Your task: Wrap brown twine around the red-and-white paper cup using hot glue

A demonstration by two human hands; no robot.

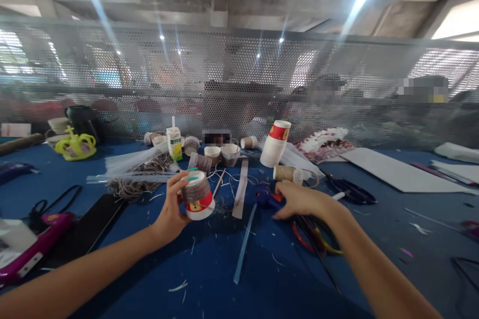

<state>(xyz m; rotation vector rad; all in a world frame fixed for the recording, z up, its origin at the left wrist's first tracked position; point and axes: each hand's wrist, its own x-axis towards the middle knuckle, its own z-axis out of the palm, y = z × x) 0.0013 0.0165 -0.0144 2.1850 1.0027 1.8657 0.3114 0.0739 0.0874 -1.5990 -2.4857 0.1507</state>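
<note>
My left hand (172,212) is closed around a red and white paper cup (197,196) that is partly wrapped in grey twine, holding it on its side just above the blue table (209,269). My right hand (297,199) lies over a blue glue gun (266,196) on the table, fingers curled onto it. A spool of brown twine (287,174) lies just behind that hand. A thin cord runs from the cup toward the table.
A stack of red and white cups (276,144), a small drink carton (174,142), several twine-wrapped cups (217,153), a tangle of grey twine (140,179), black scissors (352,191), coloured cables (312,237) and a white board (400,174) lie around. A perforated metal screen (239,79) backs the table.
</note>
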